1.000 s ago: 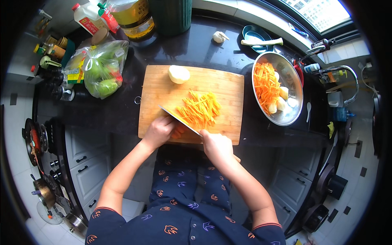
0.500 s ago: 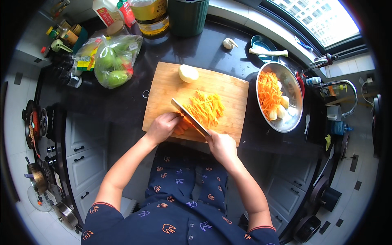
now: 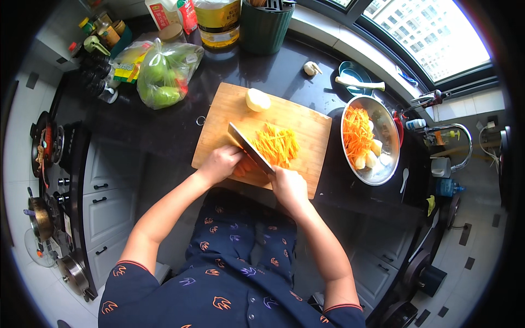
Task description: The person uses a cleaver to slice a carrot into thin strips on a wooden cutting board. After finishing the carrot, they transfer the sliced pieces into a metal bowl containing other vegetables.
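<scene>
A wooden cutting board (image 3: 310,128) lies on the dark counter in front of me. My right hand (image 3: 289,188) grips the handle of a kitchen knife (image 3: 250,148), its blade slanting away to the left. Closed fingertips of my left hand (image 3: 220,164) press on carrot slices (image 3: 244,166) beside the blade, on its left side. Right of the blade is a heap of orange carrot shreds (image 3: 277,144). Toward the board's far edge sits a peeled, pale potato (image 3: 257,100). The blade's lower edge and part of the carrot are hidden by my hands and the knife.
To the right stands a metal bowl (image 3: 389,131) with carrot shreds and several pale peeled pieces. Beyond it are a garlic bulb (image 3: 311,68) and a blue dish (image 3: 354,74). A bag of green produce (image 3: 164,82) lies far left, near a large oil jug (image 3: 217,24).
The whole view has shifted and turned slightly. Both hands stay at the board, the left on the carrot slices and the right on the knife.
</scene>
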### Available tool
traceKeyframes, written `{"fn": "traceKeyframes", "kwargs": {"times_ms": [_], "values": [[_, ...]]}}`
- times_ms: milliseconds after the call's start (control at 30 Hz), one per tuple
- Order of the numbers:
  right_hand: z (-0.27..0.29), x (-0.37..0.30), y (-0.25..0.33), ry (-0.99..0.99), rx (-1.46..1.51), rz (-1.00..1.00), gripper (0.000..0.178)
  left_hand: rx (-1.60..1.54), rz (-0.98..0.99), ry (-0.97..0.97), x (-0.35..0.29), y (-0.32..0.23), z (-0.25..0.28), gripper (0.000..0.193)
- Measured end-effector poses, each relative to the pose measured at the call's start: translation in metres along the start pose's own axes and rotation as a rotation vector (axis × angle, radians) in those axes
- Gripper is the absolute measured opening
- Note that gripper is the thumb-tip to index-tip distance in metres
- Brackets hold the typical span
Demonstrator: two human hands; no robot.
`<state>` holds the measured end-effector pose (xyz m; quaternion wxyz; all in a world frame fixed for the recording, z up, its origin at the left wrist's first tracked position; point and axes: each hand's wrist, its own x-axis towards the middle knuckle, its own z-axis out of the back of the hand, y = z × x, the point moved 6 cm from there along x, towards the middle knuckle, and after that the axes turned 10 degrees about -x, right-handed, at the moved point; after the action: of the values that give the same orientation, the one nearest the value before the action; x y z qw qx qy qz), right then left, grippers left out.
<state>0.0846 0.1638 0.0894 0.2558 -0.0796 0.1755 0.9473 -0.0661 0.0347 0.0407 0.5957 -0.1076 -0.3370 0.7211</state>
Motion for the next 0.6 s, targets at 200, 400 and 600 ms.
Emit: {"fn": "traceKeyframes", "kwargs": {"times_ms": [200, 400, 600], "values": [[-0.004, -0.025, -0.014, -0.163, 0.178, -0.066, 0.02, 0.02, 0.03, -0.174, -0.013, -0.015, 0.021, 0.026], [-0.001, -0.049, -0.008, -0.051, 0.05, -0.053, 0.017, 0.034, 0.0, -0.182, -0.029, -0.032, 0.016, 0.032], [0.007, -0.049, -0.023, -0.106, -0.035, -0.106, 0.019, -0.006, -0.039, -0.208, -0.022, -0.037, 0.014, 0.028]]}}
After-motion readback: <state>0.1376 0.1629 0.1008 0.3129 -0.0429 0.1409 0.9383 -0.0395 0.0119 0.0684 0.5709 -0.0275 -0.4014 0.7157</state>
